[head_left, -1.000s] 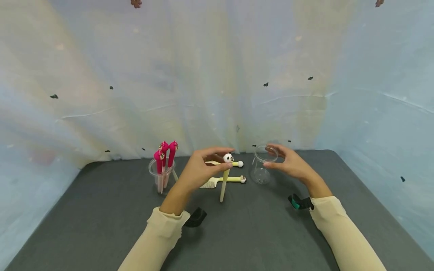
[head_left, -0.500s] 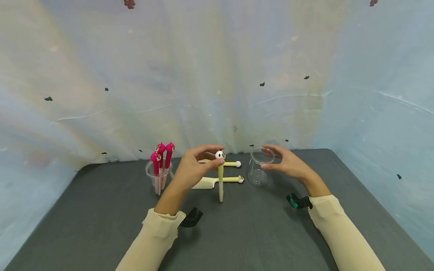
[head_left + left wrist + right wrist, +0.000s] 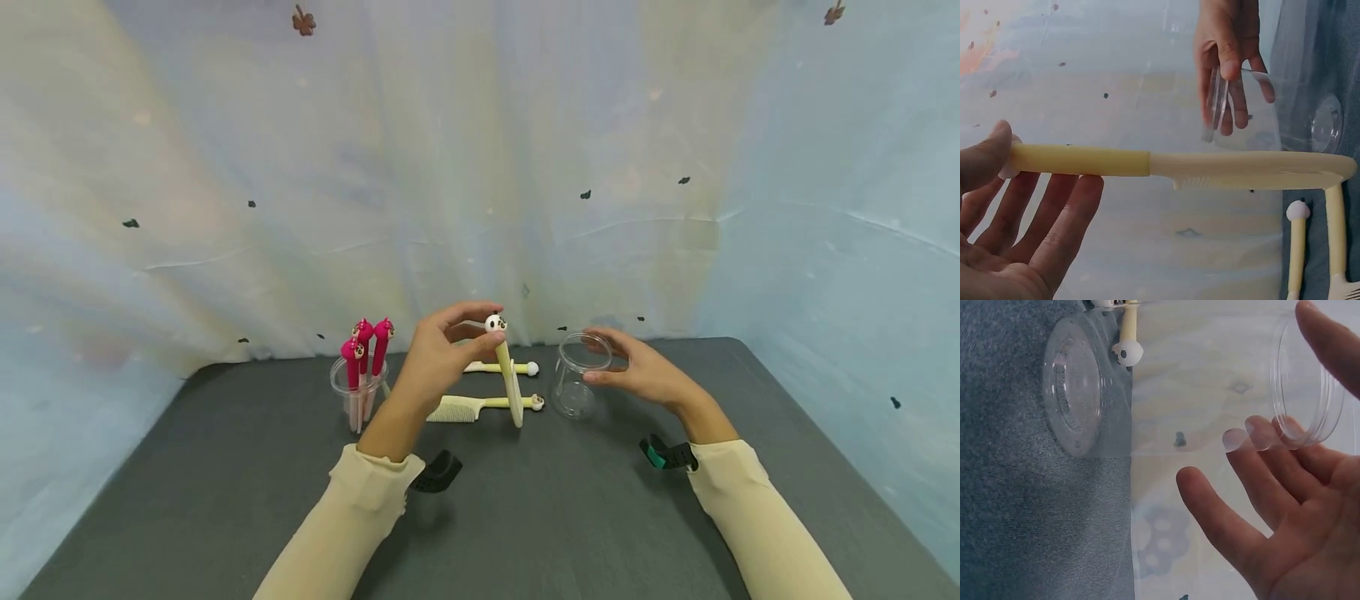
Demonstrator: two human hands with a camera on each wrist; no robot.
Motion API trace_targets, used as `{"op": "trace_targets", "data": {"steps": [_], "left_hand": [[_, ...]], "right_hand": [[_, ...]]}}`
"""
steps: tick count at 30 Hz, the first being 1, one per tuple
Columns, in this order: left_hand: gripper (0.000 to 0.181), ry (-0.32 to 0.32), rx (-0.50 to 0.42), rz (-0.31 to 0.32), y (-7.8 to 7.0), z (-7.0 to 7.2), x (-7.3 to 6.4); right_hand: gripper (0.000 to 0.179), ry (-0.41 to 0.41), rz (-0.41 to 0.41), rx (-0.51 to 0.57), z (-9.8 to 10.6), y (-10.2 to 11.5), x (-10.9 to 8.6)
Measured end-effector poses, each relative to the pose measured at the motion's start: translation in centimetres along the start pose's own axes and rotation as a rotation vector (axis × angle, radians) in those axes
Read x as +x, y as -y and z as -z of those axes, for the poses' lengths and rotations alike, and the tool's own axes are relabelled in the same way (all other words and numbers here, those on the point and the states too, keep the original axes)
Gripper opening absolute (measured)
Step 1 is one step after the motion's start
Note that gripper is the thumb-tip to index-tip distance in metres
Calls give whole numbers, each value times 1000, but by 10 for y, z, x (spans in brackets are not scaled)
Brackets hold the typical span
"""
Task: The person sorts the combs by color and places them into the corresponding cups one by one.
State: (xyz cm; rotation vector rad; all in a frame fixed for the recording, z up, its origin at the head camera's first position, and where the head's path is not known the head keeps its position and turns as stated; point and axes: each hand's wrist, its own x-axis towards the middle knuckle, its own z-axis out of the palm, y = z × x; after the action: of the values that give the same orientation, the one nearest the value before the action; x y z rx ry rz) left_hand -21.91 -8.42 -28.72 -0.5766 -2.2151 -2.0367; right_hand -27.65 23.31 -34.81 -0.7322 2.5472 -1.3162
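Note:
My left hand (image 3: 435,367) pinches a yellow comb (image 3: 510,379) by the panda-head end of its handle. The comb hangs nearly upright, its lower end slanting right toward a clear plastic jar (image 3: 573,398). In the left wrist view, its pale toothed part (image 3: 1241,170) points away from my thumb. My right hand (image 3: 641,372) holds the jar near its rim, thumb on the near side and fingers behind it. The right wrist view shows the jar's clear wall (image 3: 1191,412) with nothing inside, and the index finger (image 3: 1200,487) stretched apart from it.
Two more yellow combs lie flat behind the held one: a nearer comb (image 3: 457,408) and a farther comb (image 3: 517,367). At the left, a clear cup (image 3: 337,383) holds several pink-handled items (image 3: 382,333). A patterned curtain (image 3: 480,167) rises behind the grey table (image 3: 540,533).
My left hand has lifted the comb a little and tilted it, its lower end swinging right toward the jar. My right hand stays at the jar.

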Motion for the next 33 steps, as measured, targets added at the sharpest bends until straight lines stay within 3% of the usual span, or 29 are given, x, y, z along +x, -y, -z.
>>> {"op": "trace_targets", "data": {"steps": [11, 23, 33], "left_hand": [[34, -100, -86, -34, -21, 0, 9], [35, -211, -186, -120, -24, -6, 20], [33, -232, -263, -212, -52, -14, 36]], "right_hand": [[79, 13, 1, 40, -2, -2, 1], [76, 14, 5, 80, -1, -6, -2], [75, 24, 9, 78, -2, -7, 2]]}}
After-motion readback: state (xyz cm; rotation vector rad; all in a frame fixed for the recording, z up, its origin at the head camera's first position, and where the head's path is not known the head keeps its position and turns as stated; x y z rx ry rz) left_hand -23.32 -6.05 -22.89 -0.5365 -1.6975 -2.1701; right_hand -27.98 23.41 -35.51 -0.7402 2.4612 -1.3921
